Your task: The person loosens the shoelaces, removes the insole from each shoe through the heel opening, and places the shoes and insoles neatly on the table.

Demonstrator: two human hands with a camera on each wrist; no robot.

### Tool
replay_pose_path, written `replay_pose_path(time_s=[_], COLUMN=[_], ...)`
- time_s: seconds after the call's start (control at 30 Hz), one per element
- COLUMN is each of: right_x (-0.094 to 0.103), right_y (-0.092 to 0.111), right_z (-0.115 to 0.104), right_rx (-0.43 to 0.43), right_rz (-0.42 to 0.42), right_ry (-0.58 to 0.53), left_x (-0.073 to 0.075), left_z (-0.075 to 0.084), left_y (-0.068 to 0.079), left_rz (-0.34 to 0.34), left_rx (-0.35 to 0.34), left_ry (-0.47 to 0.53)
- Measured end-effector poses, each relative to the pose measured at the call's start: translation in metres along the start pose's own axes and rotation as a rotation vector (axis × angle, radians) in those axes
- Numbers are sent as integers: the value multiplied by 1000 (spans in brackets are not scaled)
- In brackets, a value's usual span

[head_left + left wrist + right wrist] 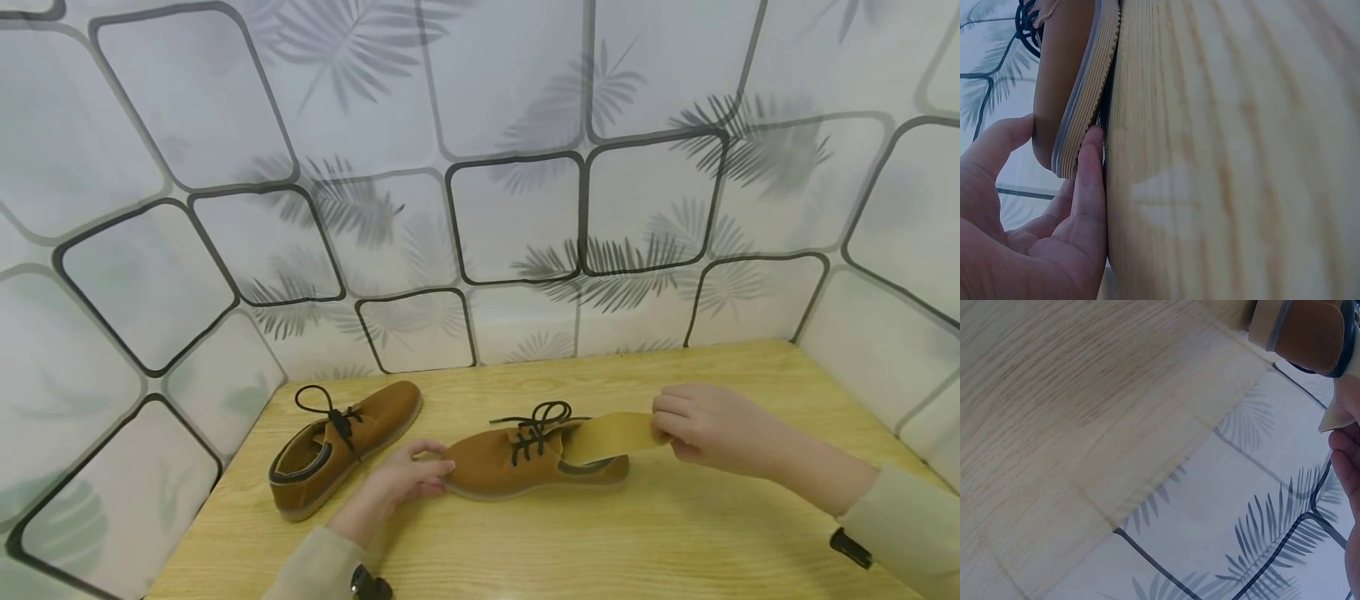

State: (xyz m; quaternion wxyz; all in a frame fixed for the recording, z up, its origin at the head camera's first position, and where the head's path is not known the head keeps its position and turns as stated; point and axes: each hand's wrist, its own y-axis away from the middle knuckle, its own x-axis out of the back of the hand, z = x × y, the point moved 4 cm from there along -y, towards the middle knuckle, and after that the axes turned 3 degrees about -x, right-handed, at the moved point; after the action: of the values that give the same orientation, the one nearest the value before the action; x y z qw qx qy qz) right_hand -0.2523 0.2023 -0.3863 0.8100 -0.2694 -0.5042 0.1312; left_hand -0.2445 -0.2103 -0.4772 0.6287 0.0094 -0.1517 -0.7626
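Observation:
A brown lace-up shoe (487, 462) with black laces lies on the table, its toe pointing left. My left hand (415, 471) grips that toe; in the left wrist view the thumb is on the upper and the fingers (1089, 165) reach under the ridged sole (1079, 119). A yellowish insole (611, 435) sticks up out of the shoe's opening, its front part hidden inside. My right hand (697, 423) pinches the insole's heel end, to the right of the shoe. The right wrist view catches the shoe's heel (1310, 334) and the pinched insole edge (1338, 412).
A matching brown shoe (382, 414) stands at the left on the wooden table (600, 542), its toe angled to the back right and its laces looped. Behind and at both sides rises a patterned covering (517, 217) with leaf prints.

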Motion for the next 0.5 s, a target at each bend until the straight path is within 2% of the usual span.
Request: replay_pose_path(time_s=[0.5], right_x=[3], right_y=[4], right_z=[1], right_rx=[-10], right_rz=[-22], right_ry=[-25], left_x=[-1], left_z=[1], left_y=[2], left_rz=[5], left_rx=[-2], left_ry=[-14])
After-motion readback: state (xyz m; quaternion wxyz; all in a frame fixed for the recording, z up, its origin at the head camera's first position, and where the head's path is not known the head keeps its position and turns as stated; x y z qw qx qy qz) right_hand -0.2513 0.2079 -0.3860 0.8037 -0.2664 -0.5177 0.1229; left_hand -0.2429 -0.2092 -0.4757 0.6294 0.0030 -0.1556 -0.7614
